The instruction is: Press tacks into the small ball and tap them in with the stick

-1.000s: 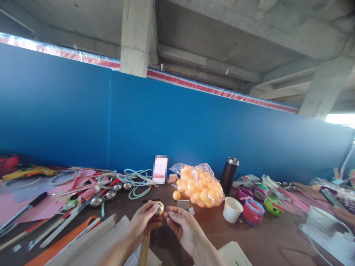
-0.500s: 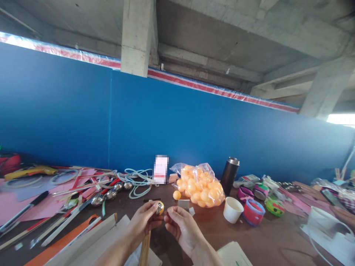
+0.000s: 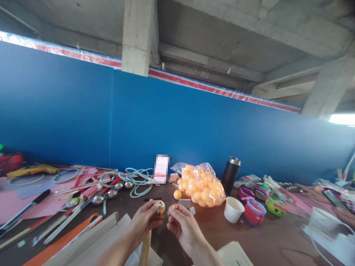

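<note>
My left hand [image 3: 146, 218] is closed around a small orange ball [image 3: 163, 207] that has a shiny silver patch on the side by the thumb. Just to the right, my right hand [image 3: 183, 224] is pinched, thumb against forefinger; whatever it may hold is too small to make out. A narrow gap separates its fingertips from the ball. Below my left hand stands a flat wooden strip [image 3: 145, 248], partly covered by the wrist. Beyond the hands, a clear plastic bag of orange balls [image 3: 201, 186] lies on the brown table [image 3: 210, 232], with a loose orange ball [image 3: 177, 194] beside it.
A white paper cup [image 3: 233, 210] and a dark thermos [image 3: 230, 175] stand right of the bag. Colourful wristbands [image 3: 254, 212] lie farther right. Leftward are silver balls [image 3: 112, 193], pale tubing [image 3: 138, 177], a marker [image 3: 26, 210] and pink paper. A blue partition [image 3: 172, 122] rises behind.
My right hand has drawn slightly right, widening the gap to the ball. My left hand keeps its hold, with more of the ball's orange side showing.
</note>
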The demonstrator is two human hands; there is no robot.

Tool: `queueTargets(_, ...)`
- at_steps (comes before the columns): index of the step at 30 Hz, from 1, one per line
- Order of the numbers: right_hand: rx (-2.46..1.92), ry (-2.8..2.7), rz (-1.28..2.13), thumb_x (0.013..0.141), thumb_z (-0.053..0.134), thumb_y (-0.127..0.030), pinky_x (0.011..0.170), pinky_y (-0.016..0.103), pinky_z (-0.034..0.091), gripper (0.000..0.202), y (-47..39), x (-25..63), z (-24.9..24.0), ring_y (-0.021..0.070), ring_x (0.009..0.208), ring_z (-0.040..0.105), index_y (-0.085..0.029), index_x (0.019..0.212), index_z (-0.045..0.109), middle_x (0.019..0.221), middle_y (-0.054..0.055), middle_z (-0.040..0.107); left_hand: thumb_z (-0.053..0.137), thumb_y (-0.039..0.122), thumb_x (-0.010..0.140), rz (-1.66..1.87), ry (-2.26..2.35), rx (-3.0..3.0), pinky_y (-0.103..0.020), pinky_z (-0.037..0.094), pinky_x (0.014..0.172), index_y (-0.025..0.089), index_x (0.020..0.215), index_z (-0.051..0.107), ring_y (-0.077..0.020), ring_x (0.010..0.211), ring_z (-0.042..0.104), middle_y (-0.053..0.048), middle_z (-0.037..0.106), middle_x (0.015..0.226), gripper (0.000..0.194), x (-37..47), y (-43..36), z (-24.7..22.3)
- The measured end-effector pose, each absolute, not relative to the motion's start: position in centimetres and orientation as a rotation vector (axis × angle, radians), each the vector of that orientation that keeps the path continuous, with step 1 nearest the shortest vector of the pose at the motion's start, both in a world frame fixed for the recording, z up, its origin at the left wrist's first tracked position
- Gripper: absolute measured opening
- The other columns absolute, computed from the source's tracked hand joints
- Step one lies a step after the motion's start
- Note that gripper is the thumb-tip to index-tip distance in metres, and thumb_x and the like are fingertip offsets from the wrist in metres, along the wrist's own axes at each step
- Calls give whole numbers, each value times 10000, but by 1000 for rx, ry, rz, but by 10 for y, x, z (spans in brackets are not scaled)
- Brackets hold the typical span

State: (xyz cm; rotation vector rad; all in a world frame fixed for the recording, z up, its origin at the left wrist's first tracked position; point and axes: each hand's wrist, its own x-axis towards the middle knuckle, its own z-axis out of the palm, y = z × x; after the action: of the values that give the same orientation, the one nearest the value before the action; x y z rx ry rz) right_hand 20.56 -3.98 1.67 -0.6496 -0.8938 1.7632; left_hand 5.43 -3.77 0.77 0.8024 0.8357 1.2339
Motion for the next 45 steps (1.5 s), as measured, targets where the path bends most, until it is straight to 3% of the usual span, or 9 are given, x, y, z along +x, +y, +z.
queueTargets(15,-644,-916,1738,728,669,-238,532,161,477,147,-39,205,16,57,581,519,-125,758,579,704,15,579,602,374,723,1232,820,818,-235,510,617,143,945,566,-140,698,632,-75,647,832,323,55,-37,6)
queueTargets(24,-710,-953,1695,721,670,-304,473,151,456,202,-39,200,15,38,474,454,-144,722,546,563,-37,506,616,361,713,1243,858,798,-252,508,618,144,934,566,-130,671,622,-61,632,820,314,56,-35,4)
queueTargets(30,-794,-1031,1690,710,676,-308,491,156,456,215,-39,199,12,55,543,482,-138,773,561,619,-18,523,577,405,733,1224,823,872,-273,500,651,139,924,574,-149,703,629,-68,641,807,328,57,-34,0)
queueTargets(37,-912,-1126,1602,693,677,-348,395,124,339,236,-38,200,9,59,529,447,-161,790,571,607,-35,496,565,465,717,1192,899,910,-202,467,533,120,884,593,-121,613,613,-61,636,704,385,59,-33,1)
queueTargets(45,-977,-1145,1538,653,691,-400,364,130,263,294,-36,200,10,47,477,384,-159,768,568,590,-42,477,616,465,668,1230,927,902,-205,472,509,125,791,604,-90,548,563,-21,598,650,361,61,-32,-1)
